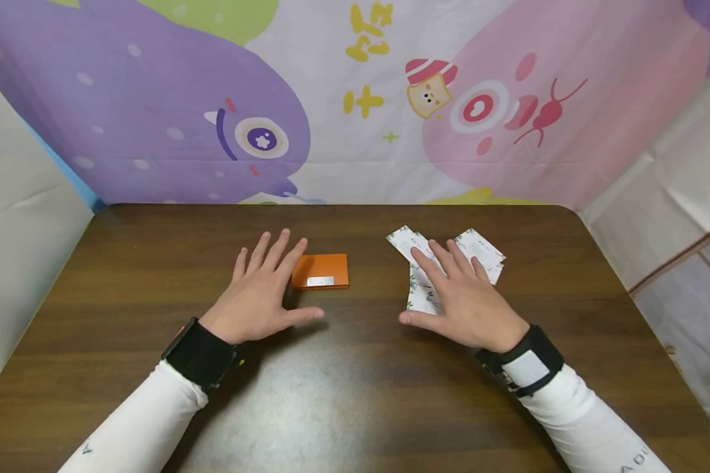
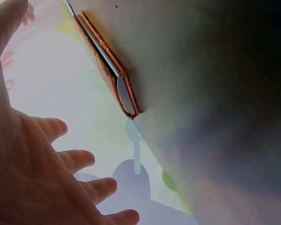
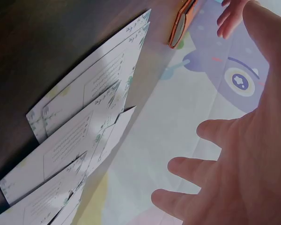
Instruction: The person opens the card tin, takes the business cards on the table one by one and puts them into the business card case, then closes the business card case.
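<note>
White sleeves (image 1: 133, 420) lay nearest, then black bands (image 1: 200, 355) round both wrists. Beyond, the left hand (image 1: 257, 299) hovered with its grip wide, fingers spread, near an orange case (image 1: 327, 266) that lay on the brown desk (image 1: 373, 387). The right hand (image 1: 473, 302), its grip equally wide, hung over overlapping white printed cards (image 1: 424, 294) on the desk. Farthest back hung a cartoon backdrop (image 1: 355, 141).
</note>
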A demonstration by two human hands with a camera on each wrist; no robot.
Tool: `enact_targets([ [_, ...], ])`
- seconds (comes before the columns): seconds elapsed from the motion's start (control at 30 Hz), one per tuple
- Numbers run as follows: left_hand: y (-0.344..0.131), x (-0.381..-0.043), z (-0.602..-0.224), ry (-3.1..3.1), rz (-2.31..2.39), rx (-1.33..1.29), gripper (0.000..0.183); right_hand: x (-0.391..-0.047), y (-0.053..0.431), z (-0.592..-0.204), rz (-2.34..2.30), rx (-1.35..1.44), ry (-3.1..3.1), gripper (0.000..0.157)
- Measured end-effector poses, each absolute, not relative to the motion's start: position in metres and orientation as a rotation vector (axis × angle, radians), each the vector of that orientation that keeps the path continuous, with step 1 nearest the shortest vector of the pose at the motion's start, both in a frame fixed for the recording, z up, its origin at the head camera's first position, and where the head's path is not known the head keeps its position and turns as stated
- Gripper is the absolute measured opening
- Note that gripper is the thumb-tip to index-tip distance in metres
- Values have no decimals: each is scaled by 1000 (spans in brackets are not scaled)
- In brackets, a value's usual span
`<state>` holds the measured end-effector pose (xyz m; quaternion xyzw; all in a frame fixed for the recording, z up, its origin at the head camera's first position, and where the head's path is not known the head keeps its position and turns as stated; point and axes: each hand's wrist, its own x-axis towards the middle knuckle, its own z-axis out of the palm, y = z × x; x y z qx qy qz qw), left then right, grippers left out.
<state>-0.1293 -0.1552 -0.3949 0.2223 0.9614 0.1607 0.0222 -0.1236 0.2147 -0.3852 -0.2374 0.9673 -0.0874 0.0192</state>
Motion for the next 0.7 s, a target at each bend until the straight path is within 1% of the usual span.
enact_targets([
  [0.27, -153, -141, -396, 2958, 521, 703, 114, -124, 212, -384, -301, -733, 2999, 115],
  [0.7, -149, -158, -400, 2929, 530, 761, 88, -125, 211, -386, -328, -769, 3006, 110],
])
